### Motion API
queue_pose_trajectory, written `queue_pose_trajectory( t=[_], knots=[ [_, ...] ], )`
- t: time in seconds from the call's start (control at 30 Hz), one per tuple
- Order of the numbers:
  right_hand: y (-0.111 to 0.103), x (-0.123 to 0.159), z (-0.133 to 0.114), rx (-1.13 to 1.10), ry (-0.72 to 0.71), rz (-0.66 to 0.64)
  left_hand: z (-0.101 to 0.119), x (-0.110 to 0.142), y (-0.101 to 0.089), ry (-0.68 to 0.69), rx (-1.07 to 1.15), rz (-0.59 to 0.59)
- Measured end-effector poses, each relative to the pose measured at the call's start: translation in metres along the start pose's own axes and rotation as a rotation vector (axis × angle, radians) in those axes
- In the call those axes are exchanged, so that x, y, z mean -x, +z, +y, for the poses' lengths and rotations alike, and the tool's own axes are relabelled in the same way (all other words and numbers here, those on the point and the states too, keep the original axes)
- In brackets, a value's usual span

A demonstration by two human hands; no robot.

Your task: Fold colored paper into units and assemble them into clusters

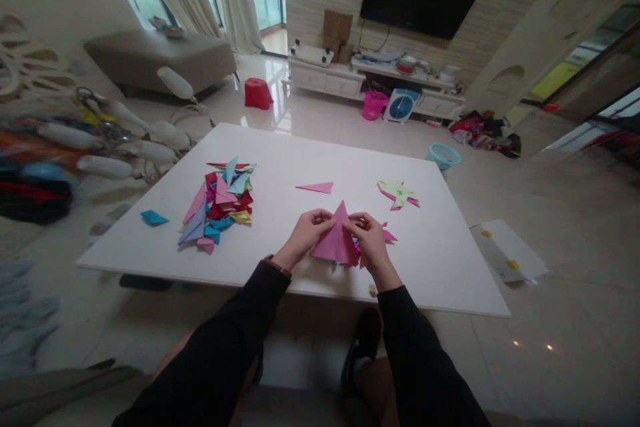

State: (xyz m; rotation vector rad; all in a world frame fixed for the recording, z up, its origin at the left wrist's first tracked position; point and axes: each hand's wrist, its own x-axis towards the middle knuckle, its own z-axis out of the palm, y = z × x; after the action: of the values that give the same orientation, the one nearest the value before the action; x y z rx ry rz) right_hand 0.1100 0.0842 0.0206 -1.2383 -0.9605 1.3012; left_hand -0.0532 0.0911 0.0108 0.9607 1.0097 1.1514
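Observation:
A folded pink paper point(336, 245), pointed at the top and wide at the bottom, is held up over the near part of the white table point(280, 153). My left hand point(306, 235) pinches its left edge, and my right hand point(370, 240) pinches the right edge near the tip. Behind and below it, partly hidden, lie darker pink folded pieces point(389, 235). Farther back rests a slim pink paper dart point(316, 187). To the right is a green and pink folded paper shape point(399, 193).
A heap of colourful folded papers point(220, 203) covers part of the table's left side, with a blue folded piece point(154, 217) beside it. Beyond the table stand a red stool point(258, 93), a pink basket point(374, 105) and a light blue bin point(444, 156).

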Motion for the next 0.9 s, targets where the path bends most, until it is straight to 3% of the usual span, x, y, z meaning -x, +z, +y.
queue_pose_trajectory(
  t=[0.17,0.37,0.53,0.73,0.9],
  knots=[
    [-0.003,-0.002,0.0,0.257,-0.155,0.019,-0.001,-0.004,0.001,0.091,-0.174,0.016],
    [0.005,0.001,-0.004,0.351,-0.298,-0.089,-0.001,-0.001,0.001,0.088,-0.125,0.012],
    [0.008,0.003,0.002,0.221,-0.179,-0.091,0.003,0.003,0.002,-0.007,-0.012,-0.038],
    [0.002,-0.003,0.003,0.121,-0.159,0.008,0.002,0.0,0.004,-0.031,0.035,-0.127],
    [-0.001,-0.005,0.003,0.068,-0.064,-0.003,-0.005,-0.006,0.001,0.006,-0.011,-0.037]
  ],
)
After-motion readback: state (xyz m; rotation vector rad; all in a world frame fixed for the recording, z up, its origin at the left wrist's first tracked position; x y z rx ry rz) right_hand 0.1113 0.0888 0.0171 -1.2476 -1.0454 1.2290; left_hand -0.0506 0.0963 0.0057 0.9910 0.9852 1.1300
